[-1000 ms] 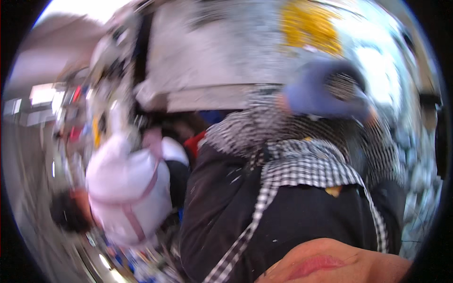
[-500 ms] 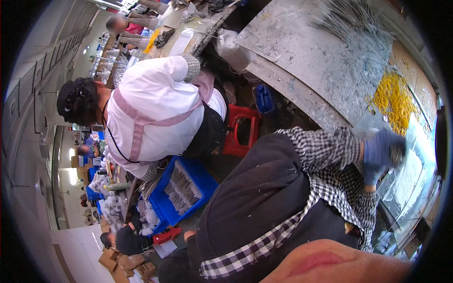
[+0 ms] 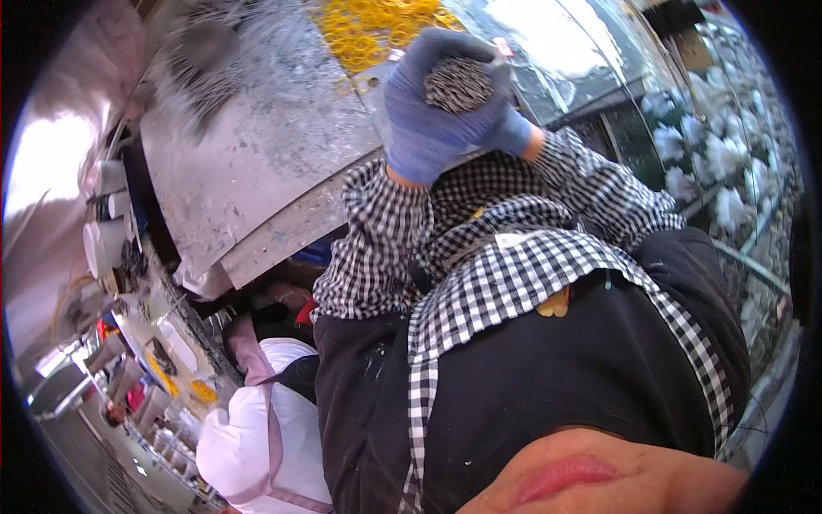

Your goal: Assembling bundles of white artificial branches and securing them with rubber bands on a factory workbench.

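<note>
My two hands wear blue-grey knit gloves and meet above the near edge of the worktable (image 3: 282,163). A thick bundle of thin grey wires (image 3: 460,86) stands between them, its packed cut ends facing up at me. Wrapped round the bundle from the left and over its far side is my left hand (image 3: 415,116). My right hand (image 3: 507,122) closes on it from the right, partly hidden behind the left. The lower length of the bundle is hidden by the gloves. Just beyond my hands lies a heap of yellow bands (image 3: 368,34).
Loose thin wires (image 3: 205,94) lie spread at the table's far left. A sheet with white powder (image 3: 556,38) is at the far right. On the right, a rack (image 3: 753,265) holds several white tufts. A co-worker in a white shirt (image 3: 248,437) sits close on my left.
My view has swung to the right, so the co-worker now shows at the lower left. The bundle, smeared by motion before, now appears sharp with its ends upward between my hands.
</note>
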Available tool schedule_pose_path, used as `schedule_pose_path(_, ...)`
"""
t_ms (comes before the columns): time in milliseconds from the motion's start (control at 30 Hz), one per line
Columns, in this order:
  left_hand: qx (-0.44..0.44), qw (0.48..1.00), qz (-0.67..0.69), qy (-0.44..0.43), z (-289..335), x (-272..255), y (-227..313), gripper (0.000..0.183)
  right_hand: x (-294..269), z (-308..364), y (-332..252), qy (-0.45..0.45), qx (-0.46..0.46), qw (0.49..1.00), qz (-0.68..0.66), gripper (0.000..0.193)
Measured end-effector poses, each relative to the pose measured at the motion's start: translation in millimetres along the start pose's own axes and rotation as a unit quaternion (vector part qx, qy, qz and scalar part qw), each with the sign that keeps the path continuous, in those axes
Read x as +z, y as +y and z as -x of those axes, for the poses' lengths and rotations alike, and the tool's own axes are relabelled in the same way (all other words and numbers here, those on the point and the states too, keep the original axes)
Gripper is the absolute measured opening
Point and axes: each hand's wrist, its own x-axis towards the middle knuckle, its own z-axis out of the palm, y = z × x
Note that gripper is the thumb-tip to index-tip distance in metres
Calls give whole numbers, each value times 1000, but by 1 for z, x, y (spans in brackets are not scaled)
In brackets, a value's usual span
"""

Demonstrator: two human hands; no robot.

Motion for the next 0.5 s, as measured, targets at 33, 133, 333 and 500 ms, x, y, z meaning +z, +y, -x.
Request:
schedule_pose_path(33,5,1000,-23,-8,6,5,-25,31,-11,10,22,-13,-54,995,84,69)
schedule_pose_path(133,-72,996,59,-14,2,6,-59,30,-19,4,58,-78,-42,991,96,67)
schedule_pose_path(333,-3,999,19,-33,4,-3,-56,24,-31,-5,51,-133,-79,976,150,54)
schedule_pose_path(500,-120,991,-27,-58,-7,-16,-40,30,-2,-12,72,-76,-93,987,110,52)
